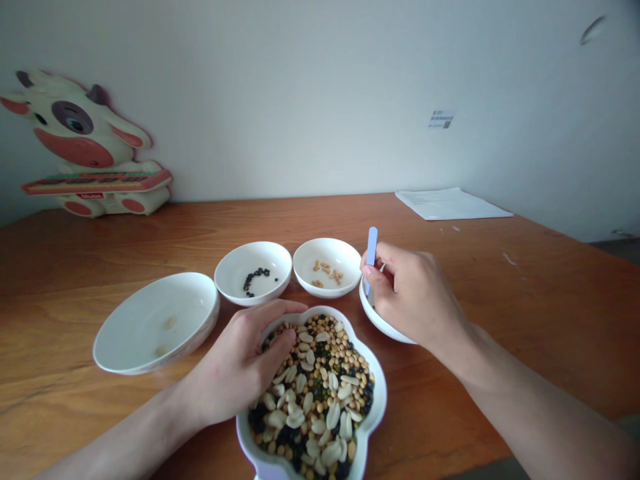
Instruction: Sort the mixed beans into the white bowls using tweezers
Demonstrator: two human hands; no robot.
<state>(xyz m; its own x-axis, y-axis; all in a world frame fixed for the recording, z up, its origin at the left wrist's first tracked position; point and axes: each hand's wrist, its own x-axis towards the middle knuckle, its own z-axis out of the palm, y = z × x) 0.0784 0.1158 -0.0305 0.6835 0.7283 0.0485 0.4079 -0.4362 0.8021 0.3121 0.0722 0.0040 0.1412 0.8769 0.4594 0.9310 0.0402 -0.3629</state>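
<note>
My left hand (245, 363) is closed over the left rim of a white flower-shaped container (379, 393), thumb inside, fingers along its edge. Mixed peanuts, yellow beans, black beans and small green beans (313, 393) fill it. My right hand (413, 287) pinches a flat light-purple utensil handle (372, 248). The utensil's lower end dips into a white bowl (385, 325) at the right and is mostly hidden, as are that bowl's contents. Beside it, a white bowl (327, 247) holds several yellow beans (327, 272). Another bowl (235, 260) holds black beans (256, 277).
A larger white bowl (125, 327) with a couple of pale peanuts (165, 348) stands at the left. A cow-shaped toy keyboard (95, 153) leans at the back left. Paper sheets (450, 203) lie at the wooden table's (500, 320) back right, near the wall.
</note>
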